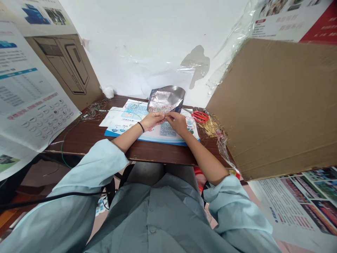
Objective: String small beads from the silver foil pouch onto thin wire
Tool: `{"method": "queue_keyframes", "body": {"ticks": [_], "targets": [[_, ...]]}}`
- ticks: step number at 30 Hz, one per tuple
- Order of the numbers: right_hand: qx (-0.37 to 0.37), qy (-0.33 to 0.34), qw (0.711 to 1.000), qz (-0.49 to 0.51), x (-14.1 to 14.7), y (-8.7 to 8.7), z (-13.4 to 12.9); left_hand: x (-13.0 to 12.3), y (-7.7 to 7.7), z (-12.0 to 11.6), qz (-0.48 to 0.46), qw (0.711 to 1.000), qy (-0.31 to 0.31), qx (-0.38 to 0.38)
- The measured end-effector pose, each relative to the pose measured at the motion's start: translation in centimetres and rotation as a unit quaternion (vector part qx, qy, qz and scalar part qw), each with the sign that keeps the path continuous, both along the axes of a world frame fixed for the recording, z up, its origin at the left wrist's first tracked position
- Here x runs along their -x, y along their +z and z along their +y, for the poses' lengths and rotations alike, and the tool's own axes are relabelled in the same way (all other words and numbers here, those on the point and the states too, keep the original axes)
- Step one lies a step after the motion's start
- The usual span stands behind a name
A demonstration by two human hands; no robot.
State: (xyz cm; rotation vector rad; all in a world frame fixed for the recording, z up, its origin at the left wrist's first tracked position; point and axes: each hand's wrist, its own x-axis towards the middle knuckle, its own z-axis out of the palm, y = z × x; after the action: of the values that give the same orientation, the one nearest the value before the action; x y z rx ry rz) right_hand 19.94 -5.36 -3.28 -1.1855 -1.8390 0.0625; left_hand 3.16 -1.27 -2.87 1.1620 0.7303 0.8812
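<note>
Nearest, the person's pale blue-grey button-up shirt [150, 211] faces the dark brown wooden table [158, 153]. On it lie white printed paper sheets with blue edges [142, 139], and above their middle the two bare hands meet. The left hand [153, 120], a thin black band [141, 127] at its wrist, and the right hand [177, 123] both have thumb and fingers pressed together at the tips; I cannot tell what they pinch, as it is too small to make out. Just beyond the fingertips, on the far part of the sheets, sits a shiny silver foil pouch [168, 95], its mouth gaping, its lining creased and bright, its outside dark. Many tiny pinkish and whitish bead-like pieces [163, 108] lie inside, toward its near side. To the right are scissors with red handles [200, 116], just beside a loose heap of thin golden sticks [210, 128]. To the far left lies a tangle of fine pale wire [93, 110]. Farthest stands a white, wrinkled backing [147, 42].
</note>
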Motion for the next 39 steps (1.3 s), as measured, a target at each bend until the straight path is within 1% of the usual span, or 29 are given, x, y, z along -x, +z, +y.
{"method": "queue_keyframes", "body": {"ticks": [5, 7, 11, 14, 17, 20, 25, 28, 33, 36, 39], "targets": [[0.008, -0.001, 1.000, 0.001, 0.0, -0.4, 0.2, -0.4, 0.3, -0.4, 0.022, 0.999, 0.018, -0.020], [0.016, -0.002, 1.000, 0.001, 0.0, -0.5, 0.2, -0.5, 0.6, -0.8, 0.042, 0.998, 0.026, -0.044], [0.038, 0.003, 0.999, 0.003, 0.1, -0.4, 0.1, -0.5, 1.3, -1.6, 0.095, 0.987, 0.046, -0.119], [0.039, -0.006, 0.999, 0.008, 0.2, -0.2, -0.1, -0.4, 1.3, -1.6, 0.118, 0.981, 0.068, -0.138], [0.043, -0.005, 0.998, 0.036, 0.4, 0.1, -0.3, -0.4, 1.0, -0.9, 0.108, 0.982, 0.096, -0.118], [0.065, 0.000, 0.993, 0.099, 0.6, 0.4, -0.4, -0.3, 0.8, -0.1, 0.060, 0.987, 0.125, -0.080], [0.114, 0.013, 0.972, 0.207, 0.6, 0.9, -0.5, 0.0, 1.6, 0.2, -0.022, 0.987, 0.159, -0.017], [0.118, 0.011, 0.967, 0.226, 0.5, 1.2, -0.6, 0.4, 2.1, 0.4, -0.063, 0.980, 0.190, 0.020], [0.123, 0.011, 0.968, 0.218, 0.3, 1.3, -0.7, 1.1, 2.8, 1.4, -0.096, 0.961, 0.247, 0.082], [0.149, 0.026, 0.963, 0.222, 0.3, 0.9, -0.5, 1.5, 3.2, 1.8, -0.128, 0.954, 0.257, 0.087], [0.151, 0.061, 0.957, 0.239, 0.1, 0.6, -0.3, 1.8, 3.3, 2.0, -0.166, 0.951, 0.257, 0.053]]}}
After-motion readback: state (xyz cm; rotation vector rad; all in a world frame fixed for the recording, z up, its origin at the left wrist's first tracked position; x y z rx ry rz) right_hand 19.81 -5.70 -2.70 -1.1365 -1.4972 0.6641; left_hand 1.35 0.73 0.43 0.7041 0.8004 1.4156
